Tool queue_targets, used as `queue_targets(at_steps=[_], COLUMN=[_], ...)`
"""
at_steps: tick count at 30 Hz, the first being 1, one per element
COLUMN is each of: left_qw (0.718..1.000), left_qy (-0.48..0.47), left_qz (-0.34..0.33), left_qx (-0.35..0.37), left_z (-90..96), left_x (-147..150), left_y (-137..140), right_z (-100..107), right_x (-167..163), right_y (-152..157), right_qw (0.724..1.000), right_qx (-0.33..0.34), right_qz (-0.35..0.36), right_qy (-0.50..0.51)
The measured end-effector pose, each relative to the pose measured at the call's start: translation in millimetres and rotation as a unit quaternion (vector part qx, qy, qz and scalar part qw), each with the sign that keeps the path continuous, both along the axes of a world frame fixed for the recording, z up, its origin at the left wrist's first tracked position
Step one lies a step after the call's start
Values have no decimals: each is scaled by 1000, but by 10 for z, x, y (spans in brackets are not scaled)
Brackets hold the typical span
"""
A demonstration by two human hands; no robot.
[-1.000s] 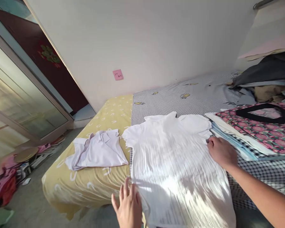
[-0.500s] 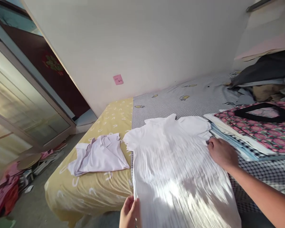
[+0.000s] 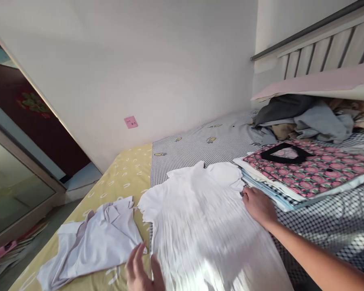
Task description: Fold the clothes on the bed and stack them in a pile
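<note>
A white short-sleeved blouse (image 3: pixel 197 218) lies spread flat across the bed, its collar toward the wall and its lower part running out of view. My right hand (image 3: pixel 259 206) has its fingers closed on the blouse's right side edge, just below the sleeve. Beside the left edge of the blouse, my left hand (image 3: pixel 144 270) is raised with fingers apart, holding nothing. A pale folded shirt (image 3: pixel 100 238) rests on the yellow cover left of the blouse, close to my left fingertips.
Right of the blouse sits a stack of folded clothes topped by a pink floral garment (image 3: pixel 312 169) with a black neckline. Behind it are heaped grey and brown clothes (image 3: pixel 312 115) under a pink sheet (image 3: pixel 318 83). A checked cover (image 3: pixel 197 147) and a yellow cover (image 3: pixel 124 165) lie on the bed.
My left hand has let go of the blouse's left edge and opened, moving slightly left. My right hand keeps its hold. The view has turned right, showing more of the stack and headboard.
</note>
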State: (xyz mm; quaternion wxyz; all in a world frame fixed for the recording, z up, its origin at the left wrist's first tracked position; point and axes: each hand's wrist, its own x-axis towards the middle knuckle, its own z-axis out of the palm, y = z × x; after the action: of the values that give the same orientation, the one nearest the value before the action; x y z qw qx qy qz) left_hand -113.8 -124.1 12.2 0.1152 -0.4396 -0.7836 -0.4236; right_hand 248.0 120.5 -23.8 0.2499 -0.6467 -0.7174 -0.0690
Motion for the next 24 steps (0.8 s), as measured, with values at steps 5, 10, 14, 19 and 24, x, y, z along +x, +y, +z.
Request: queue_targets(at_steps=[5, 10, 14, 19, 24], left_qw=[977, 928, 915, 918, 923], left_qy=[138, 197, 206, 222, 226], left_qz=[-130, -209, -194, -171, -161], left_qx=[-92, -238, -289, -280, -265], left_z=[419, 87, -229, -258, -228], left_x=[763, 971, 915, 918, 956], left_y=[841, 1316, 1401, 1389, 1383], right_z=[14, -26, -26, 16, 16], right_x=[-23, -20, -21, -31, -18], right_y=[-17, 7, 19, -11, -18], right_qw=[1000, 999, 999, 999, 998], right_qx=[-4, 13, 15, 9, 2], right_qz=[-1, 0, -3, 1, 3], right_qy=[26, 35, 30, 50, 68])
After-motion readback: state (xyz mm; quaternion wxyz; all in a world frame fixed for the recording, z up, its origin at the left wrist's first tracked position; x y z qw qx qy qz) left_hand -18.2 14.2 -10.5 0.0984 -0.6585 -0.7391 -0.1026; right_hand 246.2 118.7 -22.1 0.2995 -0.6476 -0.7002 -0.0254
